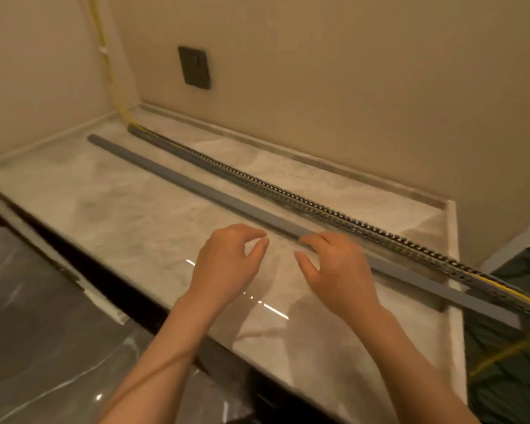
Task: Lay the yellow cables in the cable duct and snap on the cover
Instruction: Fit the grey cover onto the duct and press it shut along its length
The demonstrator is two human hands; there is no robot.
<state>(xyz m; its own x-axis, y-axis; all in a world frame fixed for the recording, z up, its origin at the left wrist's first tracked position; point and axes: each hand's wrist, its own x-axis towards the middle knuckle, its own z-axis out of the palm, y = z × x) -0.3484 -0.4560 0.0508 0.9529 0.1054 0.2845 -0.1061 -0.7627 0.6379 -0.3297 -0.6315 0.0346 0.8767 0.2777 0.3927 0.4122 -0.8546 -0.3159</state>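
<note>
At the far left corner of the surface (pixel 74 191), the yellow cables (pixel 104 53) are seen coming down the wall corner and entering the far-left end of the cable duct (pixel 257 182), which lies along the back edge and runs to the right edge, where the cables emerge again and trail off over it. The cables are thus judged to be already laid, and the slotted duct is open on top. Just in front of it, the grey cover (pixel 178 182) lies roughly parallel, apart from the duct at the left and drawing close to it at the right edge. A dark wall plate (pixel 195 67) is set in the wall behind. Nearer the front edge, the left hand (pixel 227 264) hovers with its grip apart and empty, fingers curled just short of the cover. The right hand (pixel 337 264) has its fingertips resting on the cover, grip apart, not closed around it. The step in hand is judged to be picking up the cover; it would best be lifted with both hands spread well apart so the long strip does not sag, aligned over one end of the duct, and pressed down progressively along its length, no cable being pinched under the lip. No brand, label or writing can be read anywhere
</note>
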